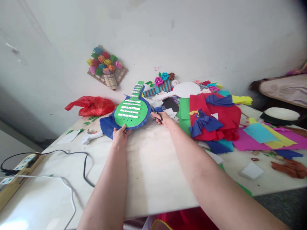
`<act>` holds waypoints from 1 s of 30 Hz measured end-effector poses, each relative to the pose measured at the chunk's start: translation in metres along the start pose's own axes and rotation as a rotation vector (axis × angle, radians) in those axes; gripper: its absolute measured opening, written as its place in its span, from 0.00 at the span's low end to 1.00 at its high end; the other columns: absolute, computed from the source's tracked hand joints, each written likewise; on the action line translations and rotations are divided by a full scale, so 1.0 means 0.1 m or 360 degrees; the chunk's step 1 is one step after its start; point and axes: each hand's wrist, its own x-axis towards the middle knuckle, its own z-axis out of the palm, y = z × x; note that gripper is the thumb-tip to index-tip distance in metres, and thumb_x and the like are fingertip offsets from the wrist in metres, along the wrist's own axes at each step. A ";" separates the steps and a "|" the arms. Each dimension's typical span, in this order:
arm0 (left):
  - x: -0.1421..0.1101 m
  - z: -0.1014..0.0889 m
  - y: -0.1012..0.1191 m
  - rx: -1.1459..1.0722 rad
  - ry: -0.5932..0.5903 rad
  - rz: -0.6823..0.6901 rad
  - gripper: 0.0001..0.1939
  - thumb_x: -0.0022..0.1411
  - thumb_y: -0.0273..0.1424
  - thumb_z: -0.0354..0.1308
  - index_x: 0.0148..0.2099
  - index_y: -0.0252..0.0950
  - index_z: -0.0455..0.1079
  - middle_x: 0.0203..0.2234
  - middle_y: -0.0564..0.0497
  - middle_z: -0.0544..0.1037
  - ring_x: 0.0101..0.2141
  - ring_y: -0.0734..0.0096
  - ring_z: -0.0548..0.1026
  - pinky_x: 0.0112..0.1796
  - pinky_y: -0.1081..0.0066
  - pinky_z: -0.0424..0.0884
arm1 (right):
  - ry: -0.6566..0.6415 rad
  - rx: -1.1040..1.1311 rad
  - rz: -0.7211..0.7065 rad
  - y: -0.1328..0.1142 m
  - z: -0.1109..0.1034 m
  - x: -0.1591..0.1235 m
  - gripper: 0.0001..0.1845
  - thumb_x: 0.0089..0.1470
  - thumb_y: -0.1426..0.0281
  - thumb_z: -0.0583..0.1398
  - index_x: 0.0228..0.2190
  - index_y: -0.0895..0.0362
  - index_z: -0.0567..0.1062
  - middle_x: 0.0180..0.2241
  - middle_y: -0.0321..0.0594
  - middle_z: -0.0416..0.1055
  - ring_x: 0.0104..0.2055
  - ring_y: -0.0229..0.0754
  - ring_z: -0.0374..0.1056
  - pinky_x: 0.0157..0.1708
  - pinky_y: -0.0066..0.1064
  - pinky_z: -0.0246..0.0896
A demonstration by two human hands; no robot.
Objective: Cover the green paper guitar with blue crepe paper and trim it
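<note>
My left hand is closed on the near edge of a green paper guitar with white strips, held up over the table. Blue crepe paper backs the guitar and sticks out around it. My right hand grips black-handled scissors, their blades at the blue paper on the guitar's right edge.
A pile of red, blue, green, pink and yellow paper covers the right of the white table. A red plastic bag and a glue gun lie at left. Black and white cables run to a power strip. Paper flower crafts hang on the wall.
</note>
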 end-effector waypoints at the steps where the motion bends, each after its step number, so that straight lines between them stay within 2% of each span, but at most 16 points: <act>1: 0.00 -0.01 0.00 0.0005 -0.0009 -0.0002 0.16 0.53 0.11 0.53 0.37 0.37 0.57 0.26 0.56 0.73 0.24 0.76 0.74 0.31 0.64 0.77 | -0.0015 -0.0008 0.0003 0.00 -0.01 0.00 0.20 0.48 0.56 0.64 0.24 0.61 0.71 0.10 0.27 0.58 0.09 0.25 0.50 0.09 0.18 0.43; 4: 0.02 -0.03 0.02 0.0015 -0.0002 -0.0017 0.16 0.54 0.12 0.53 0.37 0.37 0.57 0.27 0.55 0.74 0.24 0.75 0.75 0.31 0.64 0.77 | -0.0098 0.0017 0.0018 0.01 -0.07 -0.01 0.21 0.48 0.54 0.64 0.25 0.61 0.71 0.11 0.29 0.60 0.10 0.26 0.53 0.09 0.18 0.45; 10: 0.03 -0.07 0.09 0.0013 0.0039 -0.0111 0.17 0.54 0.12 0.53 0.37 0.37 0.55 0.28 0.54 0.75 0.23 0.77 0.74 0.30 0.64 0.78 | -0.0369 0.0064 0.0073 0.02 -0.18 0.01 0.25 0.50 0.49 0.59 0.28 0.61 0.71 0.14 0.32 0.64 0.11 0.30 0.59 0.06 0.20 0.40; 13: 0.03 -0.09 0.10 0.0044 0.0023 -0.0134 0.16 0.54 0.12 0.54 0.38 0.37 0.56 0.28 0.53 0.75 0.22 0.77 0.74 0.29 0.65 0.78 | -0.0386 0.0079 0.0086 0.03 -0.19 0.03 0.26 0.50 0.48 0.59 0.29 0.61 0.70 0.14 0.33 0.65 0.12 0.31 0.60 0.06 0.19 0.42; 18: 0.04 -0.12 0.08 0.0098 -0.0137 -0.0137 0.15 0.54 0.13 0.54 0.38 0.36 0.59 0.28 0.52 0.75 0.23 0.74 0.75 0.29 0.64 0.78 | -0.0367 0.0063 0.0076 0.04 -0.18 0.05 0.27 0.48 0.47 0.60 0.29 0.62 0.70 0.14 0.34 0.65 0.11 0.31 0.60 0.06 0.20 0.42; 30: 0.05 -0.14 0.09 0.0130 -0.0130 -0.0111 0.15 0.54 0.13 0.55 0.40 0.36 0.61 0.27 0.53 0.76 0.23 0.74 0.75 0.29 0.65 0.78 | -0.0348 0.0115 0.0068 0.05 -0.18 0.05 0.25 0.49 0.49 0.60 0.28 0.61 0.71 0.14 0.33 0.64 0.11 0.30 0.59 0.06 0.20 0.41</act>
